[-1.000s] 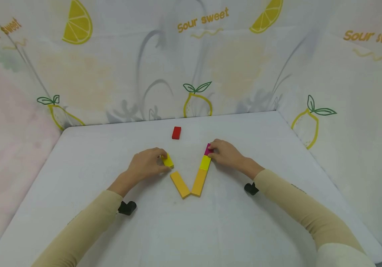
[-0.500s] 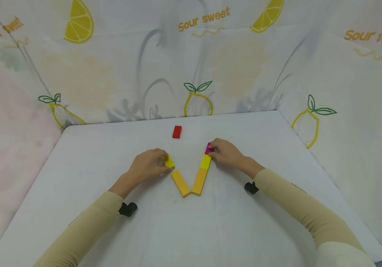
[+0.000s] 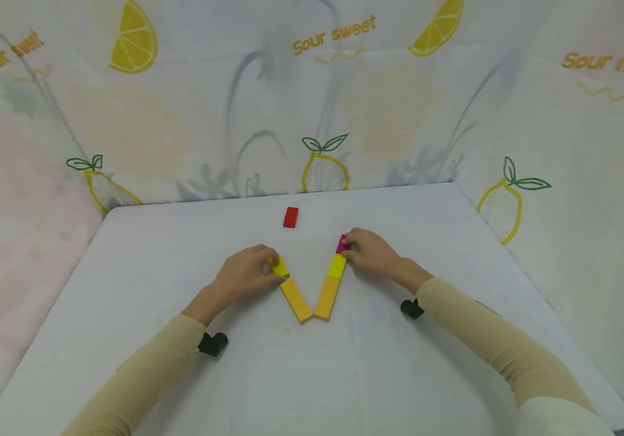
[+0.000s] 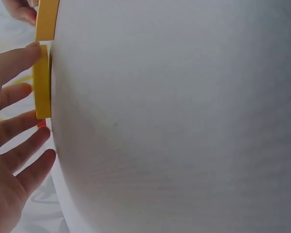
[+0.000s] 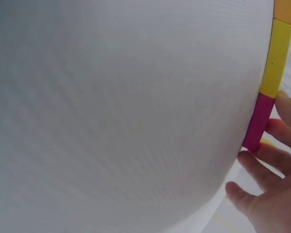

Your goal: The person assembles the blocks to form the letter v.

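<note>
My left hand (image 3: 243, 270) pinches a yellow block (image 3: 281, 266) (image 4: 42, 87) between thumb and fingers. It lies at the far end of the left orange block (image 3: 297, 301), with a narrow gap between them in the left wrist view. My right hand (image 3: 372, 251) grips a magenta block (image 3: 341, 244) (image 5: 258, 123), partly hidden by its fingers in the head view. That block meets a second yellow block (image 3: 337, 265) (image 5: 277, 60), which joins the right orange block (image 3: 327, 298). The two orange blocks meet at their near ends, forming a V.
A red block (image 3: 291, 217) lies alone farther back, between the two arms of the V. All the blocks are on a white-covered table (image 3: 312, 375). Behind it hangs a lemon-printed cloth (image 3: 388, 109).
My left hand has brought the yellow block slightly right and nearer, closing most of the gap to the left orange block. My right hand stays on the magenta block.
</note>
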`<state>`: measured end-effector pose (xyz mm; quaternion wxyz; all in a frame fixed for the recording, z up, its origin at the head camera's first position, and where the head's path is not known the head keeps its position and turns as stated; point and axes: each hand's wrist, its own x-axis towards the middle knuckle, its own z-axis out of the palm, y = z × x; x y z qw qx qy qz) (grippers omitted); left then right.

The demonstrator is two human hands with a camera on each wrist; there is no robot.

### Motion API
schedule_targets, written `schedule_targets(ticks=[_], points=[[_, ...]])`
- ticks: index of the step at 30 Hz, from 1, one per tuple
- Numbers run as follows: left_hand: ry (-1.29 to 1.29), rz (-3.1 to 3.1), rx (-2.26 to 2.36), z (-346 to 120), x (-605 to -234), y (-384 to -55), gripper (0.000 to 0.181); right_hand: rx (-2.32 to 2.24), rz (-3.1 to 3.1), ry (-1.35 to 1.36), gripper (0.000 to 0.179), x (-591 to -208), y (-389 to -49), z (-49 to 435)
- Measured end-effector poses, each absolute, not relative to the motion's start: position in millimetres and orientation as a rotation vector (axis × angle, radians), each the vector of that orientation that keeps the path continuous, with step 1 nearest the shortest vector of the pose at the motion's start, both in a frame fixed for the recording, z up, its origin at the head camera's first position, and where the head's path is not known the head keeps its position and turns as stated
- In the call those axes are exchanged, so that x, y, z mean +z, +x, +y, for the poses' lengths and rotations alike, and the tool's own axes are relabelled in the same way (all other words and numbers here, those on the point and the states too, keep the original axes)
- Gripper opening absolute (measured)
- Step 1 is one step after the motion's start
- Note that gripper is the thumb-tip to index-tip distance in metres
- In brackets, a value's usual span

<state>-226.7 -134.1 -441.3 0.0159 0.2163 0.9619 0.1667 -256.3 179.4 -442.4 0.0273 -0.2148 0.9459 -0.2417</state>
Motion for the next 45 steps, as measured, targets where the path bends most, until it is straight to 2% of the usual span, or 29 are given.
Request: schedule_targets(ticks=[13, 45], points=[[0.694, 2.972, 0.486, -134.5, -435.9, -227.0, 0.025, -0.753, 2.92, -0.683, 0.032, -444.4, -258.2, 178.9], [0.691, 2.894, 0.647, -130.9, -434.6, -220.8, 0.023, -0.761, 2.92, -0.656, 0.032, -441.4, -255.4, 178.8]])
